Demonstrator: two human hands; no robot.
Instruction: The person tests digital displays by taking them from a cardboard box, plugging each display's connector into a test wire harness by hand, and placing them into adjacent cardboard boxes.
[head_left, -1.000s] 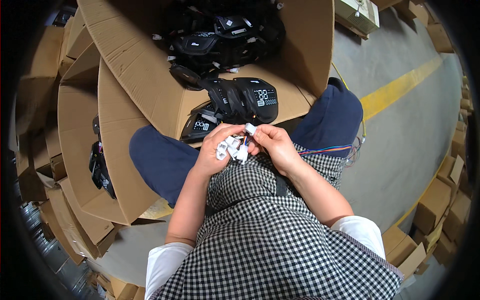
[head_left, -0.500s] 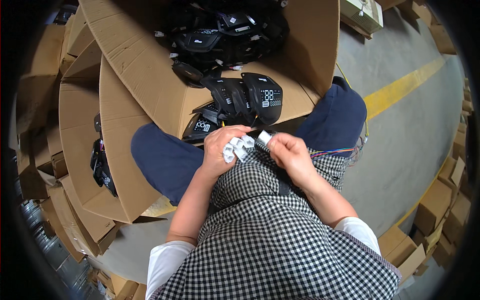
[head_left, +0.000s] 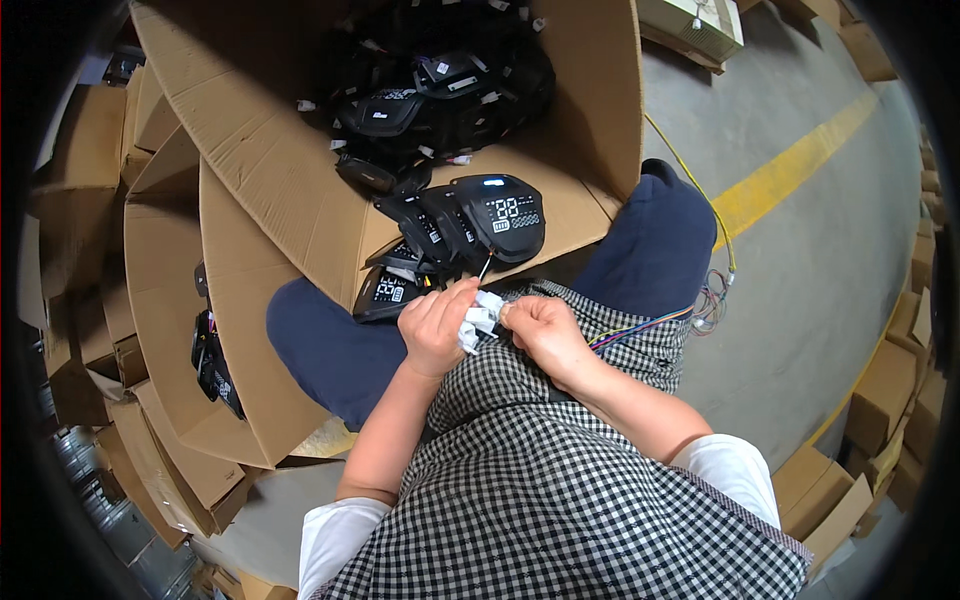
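My left hand (head_left: 434, 326) is closed around several white plastic plug connectors (head_left: 480, 320) bunched above my lap. My right hand (head_left: 546, 333) pinches a white plug, mostly covered by the fingers, against the right side of that bunch. Coloured wires (head_left: 640, 328) run from beneath the right hand over my apron (head_left: 560, 460). Just beyond my hands, several black display panels (head_left: 512, 225) lean in an overlapping row on the carton flap. The rightmost one shows white digits and a bright bluish patch near its top edge. A thin lead drops from it towards my left hand.
An open cardboard carton (head_left: 290, 190) in front of me holds a heap of black display panels (head_left: 440, 90) with white plugs. Another carton (head_left: 165, 290) at left holds more. A yellow cable (head_left: 725, 235) and coiled wires (head_left: 712, 305) lie by my right knee. Boxes stand along the right.
My right hand has moved left, bringing its white plug against the bunch in my left hand. The rightmost panel now shows a bright bluish patch. The view has shifted slightly.
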